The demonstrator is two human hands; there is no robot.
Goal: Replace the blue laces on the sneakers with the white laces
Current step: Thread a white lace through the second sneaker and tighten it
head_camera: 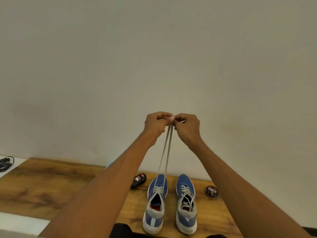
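Plain wall stands behind one wooden table [42,182]. From left: one black cable [6,163], one dark tube [139,181], two blue sneakers, left sneaker [155,205] and right sneaker [186,205], one tin [211,191]. Left hand [157,123] and right hand [187,125] each pinch one end of the white lace [165,152], two strands rising from the left sneaker.

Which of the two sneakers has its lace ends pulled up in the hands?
The left sneaker: its two white lace ends run taut up to both hands, left hand and right hand. The right sneaker has its laces lying slack on it.
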